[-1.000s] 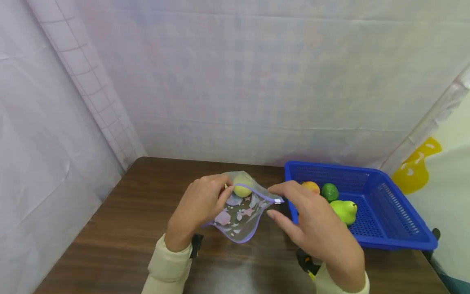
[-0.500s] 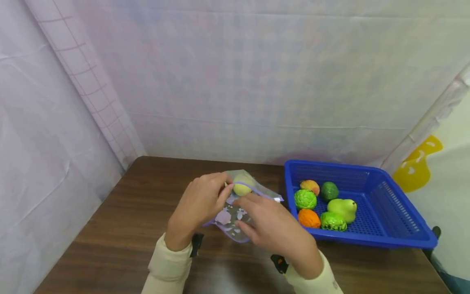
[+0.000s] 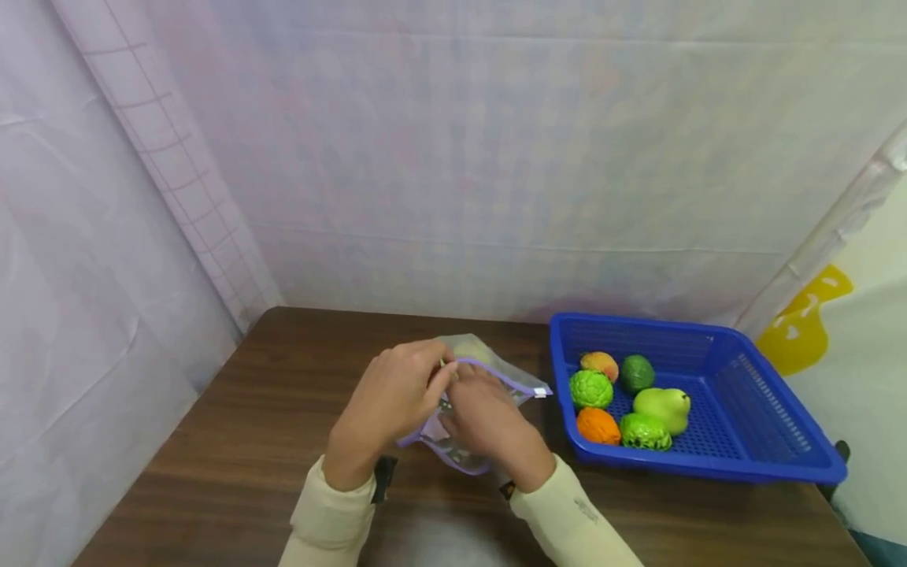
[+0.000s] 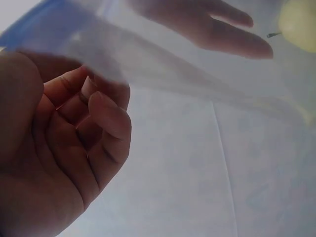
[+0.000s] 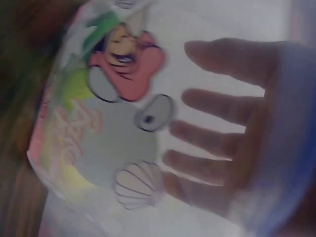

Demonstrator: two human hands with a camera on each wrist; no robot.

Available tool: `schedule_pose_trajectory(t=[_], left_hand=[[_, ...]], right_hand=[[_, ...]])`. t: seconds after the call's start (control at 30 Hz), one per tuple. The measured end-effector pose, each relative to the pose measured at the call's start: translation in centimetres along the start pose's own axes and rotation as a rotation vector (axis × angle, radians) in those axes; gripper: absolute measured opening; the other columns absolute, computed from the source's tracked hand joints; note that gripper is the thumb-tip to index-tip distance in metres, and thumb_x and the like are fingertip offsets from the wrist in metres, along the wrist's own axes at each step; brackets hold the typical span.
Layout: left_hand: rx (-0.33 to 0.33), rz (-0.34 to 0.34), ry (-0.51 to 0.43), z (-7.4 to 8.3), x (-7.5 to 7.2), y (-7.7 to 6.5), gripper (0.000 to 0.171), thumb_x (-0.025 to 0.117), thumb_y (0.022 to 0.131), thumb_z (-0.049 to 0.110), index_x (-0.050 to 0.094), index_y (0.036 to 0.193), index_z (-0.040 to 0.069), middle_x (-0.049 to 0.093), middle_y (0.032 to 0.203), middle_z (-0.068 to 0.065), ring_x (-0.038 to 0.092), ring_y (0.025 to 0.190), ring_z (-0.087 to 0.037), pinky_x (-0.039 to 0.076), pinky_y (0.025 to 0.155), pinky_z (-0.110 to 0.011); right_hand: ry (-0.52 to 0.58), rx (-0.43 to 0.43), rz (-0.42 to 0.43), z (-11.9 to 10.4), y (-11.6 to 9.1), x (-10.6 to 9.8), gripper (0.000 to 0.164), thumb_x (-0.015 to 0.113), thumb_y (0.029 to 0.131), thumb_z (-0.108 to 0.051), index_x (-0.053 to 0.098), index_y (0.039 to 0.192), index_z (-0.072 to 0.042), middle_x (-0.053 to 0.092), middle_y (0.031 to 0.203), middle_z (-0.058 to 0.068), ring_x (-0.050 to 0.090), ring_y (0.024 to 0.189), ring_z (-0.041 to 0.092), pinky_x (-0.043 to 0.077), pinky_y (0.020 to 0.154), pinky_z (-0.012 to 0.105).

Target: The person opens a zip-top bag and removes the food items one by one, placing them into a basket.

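Observation:
A clear zip bag (image 3: pixel 501 370) with a purple zip and a white slider is held above the table. My left hand (image 3: pixel 393 402) grips its rim between thumb and fingers; in the left wrist view several of that hand's fingers (image 4: pixel 111 116) are curled. My right hand (image 3: pixel 489 417) reaches in through the bag's mouth. Seen through the film in the right wrist view, its fingers (image 5: pixel 212 101) are straight and spread, with nothing between them. A pale yellow-green fruit (image 4: pixel 298 24) with a short stem lies in the bag, just beyond those fingertips.
A blue plastic basket (image 3: pixel 751 465) stands at the right of the brown wooden table (image 3: pixel 283 378). In it lie an avocado-like green fruit (image 3: pixel 637 373), a pear (image 3: pixel 664 409), an orange fruit (image 3: pixel 597 426) and several others. Pale curtains (image 3: pixel 496 157) hang behind.
My right hand has moved left from beside the slider and gone into the bag's mouth. The left hand keeps its grip on the rim. The basket's fruit has come into full view.

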State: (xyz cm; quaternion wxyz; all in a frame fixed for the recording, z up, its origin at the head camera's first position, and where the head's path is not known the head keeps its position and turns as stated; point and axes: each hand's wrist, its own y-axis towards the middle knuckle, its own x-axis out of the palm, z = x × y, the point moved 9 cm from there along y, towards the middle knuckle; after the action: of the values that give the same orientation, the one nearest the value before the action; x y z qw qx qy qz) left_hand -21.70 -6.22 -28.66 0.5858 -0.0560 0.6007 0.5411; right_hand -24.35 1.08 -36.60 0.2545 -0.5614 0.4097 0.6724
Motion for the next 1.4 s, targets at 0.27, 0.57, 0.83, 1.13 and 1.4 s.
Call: schedule_pose_trajectory(t=[0.27,0.57,0.83,1.13,1.4], left_hand=[[0.042,0.040,0.013,0.5,-0.1,0.0,0.006,0.067,0.094,0.012,0.070,0.090,0.015,0.068,0.081,0.005,0.059,0.066,-0.008,0.050,0.059,-0.030],[0.053,0.024,0.006,1.0,0.0,0.0,0.005,0.067,0.094,0.013,0.071,0.091,0.013,0.068,0.081,0.006,0.057,0.065,-0.007,0.050,0.059,-0.029],[0.067,0.004,0.029,1.3,0.5,-0.1,0.005,0.069,0.094,0.016,0.071,0.090,0.014,0.067,0.082,0.006,0.061,0.066,-0.010,0.051,0.059,-0.032],[0.070,-0.013,0.038,1.4,0.9,-0.1,0.007,0.069,0.094,0.017,0.071,0.089,0.013,0.067,0.080,0.006,0.060,0.067,-0.008,0.051,0.059,-0.030],[0.063,-0.011,0.041,1.2,0.8,-0.1,0.006,0.069,0.094,0.018,0.071,0.089,0.014,0.066,0.079,0.007,0.060,0.065,-0.009,0.051,0.059,-0.031]], right_hand=[[-0.091,0.174,0.041,1.6,1.1,1.9,0.033,0.079,0.082,-0.038,0.070,0.100,-0.012,0.071,0.092,0.006,0.067,0.085,0.025,0.054,0.068,0.039],[-0.058,0.244,-0.070,2.9,1.7,4.6,0.028,0.074,0.086,-0.032,0.069,0.101,-0.009,0.070,0.091,0.007,0.068,0.086,0.025,0.055,0.069,0.040],[0.057,0.308,-0.090,4.3,1.8,7.3,0.015,0.067,0.090,-0.022,0.070,0.096,-0.009,0.072,0.094,0.007,0.069,0.086,0.025,0.056,0.070,0.039],[0.119,0.314,-0.157,4.8,1.8,8.6,0.013,0.065,0.091,-0.013,0.069,0.101,-0.007,0.073,0.101,0.009,0.069,0.088,0.025,0.056,0.074,0.038],[0.169,0.295,-0.200,5.2,2.0,8.9,0.009,0.063,0.088,-0.007,0.068,0.096,-0.006,0.072,0.098,0.009,0.069,0.085,0.023,0.057,0.077,0.037]])
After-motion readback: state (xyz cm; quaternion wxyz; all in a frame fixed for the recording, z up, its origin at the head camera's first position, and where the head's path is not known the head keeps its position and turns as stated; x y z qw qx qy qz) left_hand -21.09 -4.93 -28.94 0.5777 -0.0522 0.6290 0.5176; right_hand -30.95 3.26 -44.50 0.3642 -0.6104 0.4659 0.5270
